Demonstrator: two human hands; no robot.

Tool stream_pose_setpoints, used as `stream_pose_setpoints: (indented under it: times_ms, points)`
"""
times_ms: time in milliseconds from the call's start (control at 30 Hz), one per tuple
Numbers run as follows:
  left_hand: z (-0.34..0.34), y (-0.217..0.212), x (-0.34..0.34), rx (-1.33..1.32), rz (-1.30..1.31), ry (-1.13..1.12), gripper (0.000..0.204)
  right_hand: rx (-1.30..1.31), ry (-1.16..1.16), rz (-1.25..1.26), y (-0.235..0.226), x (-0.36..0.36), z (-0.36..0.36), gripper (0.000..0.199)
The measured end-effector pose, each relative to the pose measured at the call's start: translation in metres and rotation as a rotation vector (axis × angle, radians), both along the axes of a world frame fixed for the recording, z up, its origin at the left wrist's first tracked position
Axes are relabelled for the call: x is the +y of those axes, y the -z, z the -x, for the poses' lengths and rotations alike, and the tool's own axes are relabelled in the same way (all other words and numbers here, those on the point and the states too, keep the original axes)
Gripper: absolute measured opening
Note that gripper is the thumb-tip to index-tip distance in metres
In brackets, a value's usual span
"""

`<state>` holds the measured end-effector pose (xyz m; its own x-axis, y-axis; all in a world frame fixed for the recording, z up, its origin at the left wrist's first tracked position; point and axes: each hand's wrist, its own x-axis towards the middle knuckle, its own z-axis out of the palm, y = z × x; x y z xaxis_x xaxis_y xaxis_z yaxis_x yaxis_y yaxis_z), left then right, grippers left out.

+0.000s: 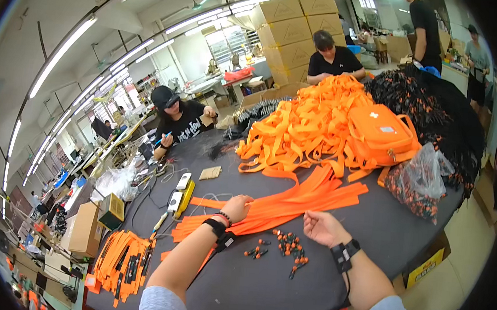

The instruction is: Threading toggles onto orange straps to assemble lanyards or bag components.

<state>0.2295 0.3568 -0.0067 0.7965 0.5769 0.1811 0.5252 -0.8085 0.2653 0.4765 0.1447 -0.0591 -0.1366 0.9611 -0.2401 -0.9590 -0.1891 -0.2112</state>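
My left hand (236, 208) is over a bundle of flat orange webbing straps (279, 208), its fingers curled in; what they hold, if anything, is hidden. To the right, my right hand (325, 228) is closed in a pinch near the lower edge of the same straps, and I cannot make out anything between its fingertips. Below and between the hands lies a small scatter of black and orange plastic pieces (291, 245). Both wrists wear black bands, the left also a beaded bracelet.
A large heap of orange webbing (314, 116) and an orange bag (382, 132) fill the far side. Beside them are a clear bag of small parts (418, 181) and black cords (408, 100). A power strip (182, 195) and cut straps (121, 264) lie left. Two people sit across the table.
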Motion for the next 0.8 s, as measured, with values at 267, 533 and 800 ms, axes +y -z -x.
stream_pose_setpoints:
  times_ms: [267,533,800]
  points:
    - [-0.068,0.055,0.054,-0.026,0.001,-0.061,0.016,-0.040,-0.091,-0.017,0.009,0.006,0.006,0.009]
    - [-0.056,0.011,0.031,-0.076,0.300,-0.130,0.025,-0.138,-0.034,-0.008,0.012,0.006,0.006,0.008]
    - [-0.033,-0.007,-0.025,0.134,0.154,-0.094,0.043,-0.261,-0.015,-0.043,0.006,0.005,0.028,0.009]
